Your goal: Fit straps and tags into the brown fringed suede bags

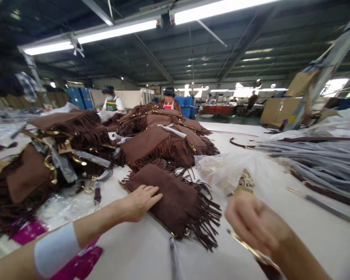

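A dark brown fringed bag [166,194] lies flat on the white table in front of me, its fringe pointing right. My left hand [141,200] rests on its near left edge with fingers stretched out. My right hand [252,221], smeared by motion, is to the right of the fringe. Its fingers are curled, and what they may hold is hidden. Just beyond it is a brown card with pale strings [246,181], beside a clear plastic bag [218,169]. A gold-coloured metal strip [243,243] shows under the right hand.
Piled brown fringed bags [146,146] stand behind, with another heap [72,128] at left. Grey-wrapped straps [315,155] lie at right. A wrapped strap [173,254] hangs from the bag's near end. Two co-workers [112,103] are across the table.
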Motion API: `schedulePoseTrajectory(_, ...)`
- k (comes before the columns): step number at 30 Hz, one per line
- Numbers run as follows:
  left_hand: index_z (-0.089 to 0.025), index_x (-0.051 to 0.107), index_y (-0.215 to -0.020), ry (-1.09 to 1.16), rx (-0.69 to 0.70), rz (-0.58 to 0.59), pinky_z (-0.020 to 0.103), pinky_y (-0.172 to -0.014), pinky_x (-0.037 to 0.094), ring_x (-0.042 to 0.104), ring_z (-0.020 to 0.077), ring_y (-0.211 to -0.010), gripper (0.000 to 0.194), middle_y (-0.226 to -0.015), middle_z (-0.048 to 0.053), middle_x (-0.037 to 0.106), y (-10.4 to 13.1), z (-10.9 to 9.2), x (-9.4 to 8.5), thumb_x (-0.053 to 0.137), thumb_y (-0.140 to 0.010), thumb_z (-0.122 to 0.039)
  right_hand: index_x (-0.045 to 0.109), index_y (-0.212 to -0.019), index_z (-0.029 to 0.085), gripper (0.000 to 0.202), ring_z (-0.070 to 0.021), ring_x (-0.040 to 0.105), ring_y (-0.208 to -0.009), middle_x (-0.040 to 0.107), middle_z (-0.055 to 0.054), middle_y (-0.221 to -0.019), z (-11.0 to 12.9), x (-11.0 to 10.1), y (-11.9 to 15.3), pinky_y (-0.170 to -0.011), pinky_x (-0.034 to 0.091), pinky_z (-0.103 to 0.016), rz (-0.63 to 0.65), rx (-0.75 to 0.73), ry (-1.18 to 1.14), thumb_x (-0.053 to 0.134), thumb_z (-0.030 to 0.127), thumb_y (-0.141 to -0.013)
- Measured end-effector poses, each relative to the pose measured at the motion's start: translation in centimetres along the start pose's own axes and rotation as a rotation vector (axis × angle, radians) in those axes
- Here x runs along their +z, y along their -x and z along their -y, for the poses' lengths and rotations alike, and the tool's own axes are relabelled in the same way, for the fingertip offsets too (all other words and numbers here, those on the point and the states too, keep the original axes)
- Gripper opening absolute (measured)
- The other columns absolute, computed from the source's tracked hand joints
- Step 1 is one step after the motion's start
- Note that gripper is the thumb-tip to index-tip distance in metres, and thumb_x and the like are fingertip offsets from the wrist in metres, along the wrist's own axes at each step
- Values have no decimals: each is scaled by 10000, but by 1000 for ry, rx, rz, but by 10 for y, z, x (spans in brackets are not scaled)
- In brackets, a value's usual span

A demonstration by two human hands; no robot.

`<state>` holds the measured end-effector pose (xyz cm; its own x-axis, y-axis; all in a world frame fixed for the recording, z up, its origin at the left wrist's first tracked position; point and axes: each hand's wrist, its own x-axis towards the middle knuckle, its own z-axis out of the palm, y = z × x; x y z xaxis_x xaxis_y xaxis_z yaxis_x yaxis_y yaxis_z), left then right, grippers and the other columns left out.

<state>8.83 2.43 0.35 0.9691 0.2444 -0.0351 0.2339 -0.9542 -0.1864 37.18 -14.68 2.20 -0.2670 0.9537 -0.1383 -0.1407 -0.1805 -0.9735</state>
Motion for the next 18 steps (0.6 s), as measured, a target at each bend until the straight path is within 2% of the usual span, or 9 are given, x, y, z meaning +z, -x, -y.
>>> schedulePoseTrajectory(1, -168, 409, -1358, 32, 39, -7, 392, -901, 393, 496, 293, -1149, 696, -1358, 165, 482, 3, -10, -10, 613, -702, -57, 437, -484, 205, 620, -30, 372, -334, 513, 49, -467, -3, 3, -18, -345, 289, -150, 46, -40, -49, 867, 640, -382)
schedulePoseTrajectory(2, -208, 433, -1337, 69, 93, -17, 371, -862, 407, 524, 268, -1088, 650, -1304, 132, 519, 5, -23, -18, 612, -727, -70, 422, -497, 203, 624, -23, 345, -336, 501, 61, -458, -8, 6, -34, -336, 256, -135, 65, -47, -73, 869, 626, -393)
schedulePoseTrajectory(4, -260, 541, -1178, 125, 205, -41, 332, -741, 417, 552, 218, -924, 416, -1099, 63, 591, 4, -49, -26, 625, -791, -133, 429, -544, 199, 600, -8, 277, -324, 512, 74, -476, -22, 10, -60, -311, 184, -122, 105, -29, -94, 867, 594, -434)
schedulePoseTrajectory(6, -240, 588, -963, 112, 282, -89, 323, -632, 388, 532, 192, -814, 109, -941, 37, 580, 1, -70, -20, 616, -863, -207, 489, -594, 186, 501, -4, 237, -307, 528, 75, -482, -38, 11, -75, -287, 143, -126, 146, 38, -69, 868, 504, -515)
schedulePoseTrajectory(7, -221, 580, -879, 82, 297, -124, 326, -598, 369, 519, 187, -787, 26, -904, 36, 566, -2, -77, -13, 599, -893, -232, 524, -617, 173, 439, -5, 237, -304, 532, 73, -479, -44, 10, -78, -282, 143, -128, 161, 72, -49, 862, 447, -556)
schedulePoseTrajectory(8, -207, 569, -823, 49, 305, -161, 328, -578, 355, 509, 183, -774, 102, -891, 37, 556, -4, -81, -6, 579, -917, -247, 560, -644, 159, 380, -8, 252, -306, 533, 74, -474, -50, 8, -80, -282, 153, -127, 172, 100, -27, 853, 393, -588)
schedulePoseTrajectory(11, -201, 560, -744, 29, 316, -218, 320, -567, 348, 499, 172, -778, 191, -917, 35, 553, -8, -77, 6, 597, -917, -272, 664, -847, 127, 301, -16, 325, -341, 547, 85, -505, -57, 5, -80, -305, 189, -114, 170, 131, 21, 820, 273, -636)
schedulePoseTrajectory(14, -213, 564, -704, 119, 382, -171, 300, -572, 363, 506, 163, -795, 197, -926, 15, 565, -6, -64, 0, 659, -871, -256, 673, -1091, 116, 508, -30, 370, -351, 574, 88, -523, -52, 6, -81, -308, 217, -120, 194, 195, 149, 787, 216, -607)
schedulePoseTrajectory(18, -215, 534, -696, 197, 498, -67, 293, -544, 369, 531, 141, -758, 207, -925, -24, 614, -3, -52, -11, 641, -870, -181, 686, -1133, 96, 581, -35, 357, -349, 570, 92, -491, -41, 12, -81, -317, 232, -135, 222, 297, 359, 756, 200, -566)
